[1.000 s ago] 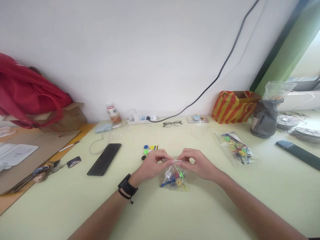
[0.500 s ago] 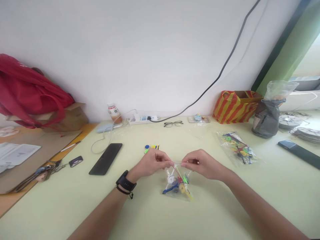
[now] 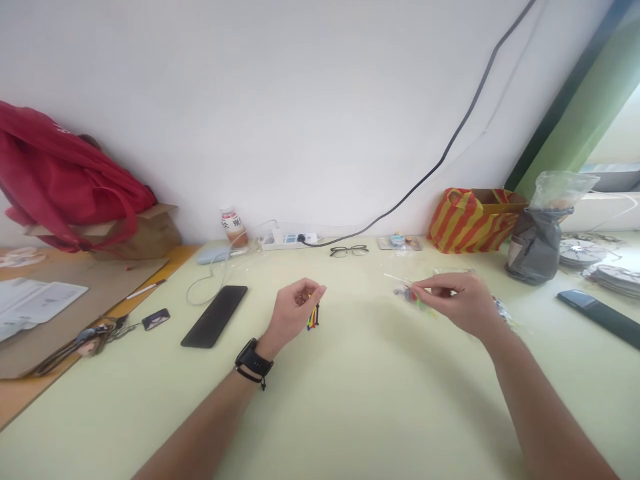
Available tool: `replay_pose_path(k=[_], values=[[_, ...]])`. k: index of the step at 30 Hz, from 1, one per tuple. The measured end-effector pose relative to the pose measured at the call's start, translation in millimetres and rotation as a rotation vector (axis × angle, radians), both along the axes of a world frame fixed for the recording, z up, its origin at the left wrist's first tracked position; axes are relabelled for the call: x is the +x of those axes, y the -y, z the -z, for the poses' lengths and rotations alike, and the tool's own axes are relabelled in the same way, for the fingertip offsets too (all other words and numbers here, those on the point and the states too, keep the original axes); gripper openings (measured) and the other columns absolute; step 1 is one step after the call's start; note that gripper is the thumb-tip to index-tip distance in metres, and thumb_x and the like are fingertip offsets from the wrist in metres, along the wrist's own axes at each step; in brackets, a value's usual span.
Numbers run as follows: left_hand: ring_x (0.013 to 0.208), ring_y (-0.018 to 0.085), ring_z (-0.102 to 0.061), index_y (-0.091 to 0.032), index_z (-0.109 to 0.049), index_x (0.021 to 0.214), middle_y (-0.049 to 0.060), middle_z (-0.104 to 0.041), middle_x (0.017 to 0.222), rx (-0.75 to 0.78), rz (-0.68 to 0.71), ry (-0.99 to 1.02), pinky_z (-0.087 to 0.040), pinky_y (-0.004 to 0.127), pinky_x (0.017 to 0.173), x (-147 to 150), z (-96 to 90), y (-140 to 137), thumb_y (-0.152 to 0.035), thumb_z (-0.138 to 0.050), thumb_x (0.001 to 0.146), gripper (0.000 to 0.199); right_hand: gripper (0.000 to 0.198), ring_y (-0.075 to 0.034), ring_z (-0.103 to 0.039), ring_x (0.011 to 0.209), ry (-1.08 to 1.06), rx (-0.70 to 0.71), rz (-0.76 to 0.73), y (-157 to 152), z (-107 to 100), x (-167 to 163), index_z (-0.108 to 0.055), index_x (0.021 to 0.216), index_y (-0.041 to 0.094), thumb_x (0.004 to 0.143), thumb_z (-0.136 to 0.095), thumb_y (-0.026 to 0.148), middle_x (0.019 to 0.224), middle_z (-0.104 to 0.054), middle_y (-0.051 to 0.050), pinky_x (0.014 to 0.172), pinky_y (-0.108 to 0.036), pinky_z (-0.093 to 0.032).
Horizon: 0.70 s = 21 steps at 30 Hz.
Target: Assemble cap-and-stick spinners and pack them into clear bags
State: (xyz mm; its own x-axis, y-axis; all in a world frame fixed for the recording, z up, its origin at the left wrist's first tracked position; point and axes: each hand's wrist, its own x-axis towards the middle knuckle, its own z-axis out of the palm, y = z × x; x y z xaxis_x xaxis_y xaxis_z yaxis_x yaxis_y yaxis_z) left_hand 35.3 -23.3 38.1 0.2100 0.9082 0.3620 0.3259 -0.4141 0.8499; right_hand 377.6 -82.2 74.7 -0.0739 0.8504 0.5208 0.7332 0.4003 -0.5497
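My left hand [image 3: 294, 312], a black watch on its wrist, is closed with thumb and fingertips pinched together. Whatever it may hold is hidden. Just below its fingertips are small yellow, red, blue and black plastic pieces [image 3: 313, 317]; I cannot tell whether they lie on the table or touch the fingers. To the right, my right hand [image 3: 457, 300] pinches a clear plastic bag of coloured plastic parts [image 3: 419, 301], blurred and partly covered by the fingers. Beyond that hand, a second bag of coloured parts [image 3: 504, 312] is mostly hidden behind it.
A black slab-like device [image 3: 215, 317] lies left of my left hand. Along the wall are a bottle [image 3: 233, 228], a power strip [image 3: 290, 241], glasses [image 3: 349, 251] and a striped bag [image 3: 473, 220]. A grey bag [image 3: 535, 247] and a dark phone-like object [image 3: 600, 317] are at right.
My hands have moved apart. The right hand has carried the clear bag of parts away to the right and back, while the left has risen slightly. The view has shifted a little.
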Motion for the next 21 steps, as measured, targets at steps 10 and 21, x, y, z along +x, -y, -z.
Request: replay_pose_path(k=[10,21], values=[[0.148,0.037,-0.036,-0.025,-0.052,0.147,0.014,-0.053,0.153,0.158,-0.213,-0.562,-0.031,0.054,0.119,-9.8,12.6,-3.3,-0.051,-0.058,0.097,0.057,0.017,-0.021,-0.061,0.082,0.584,-0.184,0.115,-15.2,48.0,-62.8,-0.060,0.075,0.021,0.076,-0.057,0.004,0.086,-0.068,-0.005,0.066,-0.033,-0.036],[0.154,0.045,-0.025,-0.026,-0.057,0.146,0.015,-0.033,0.167,0.039,-0.168,-0.742,-0.022,0.063,0.122,-5.8,32.9,1.2,-0.057,-0.049,0.100,0.056,0.014,-0.026,-0.066,0.103,0.451,-0.151,0.247,-50.1,73.4,-18.9,-0.069,0.098,0.017,0.093,-0.055,0.018,0.106,-0.072,-0.012,0.082,-0.036,-0.047]])
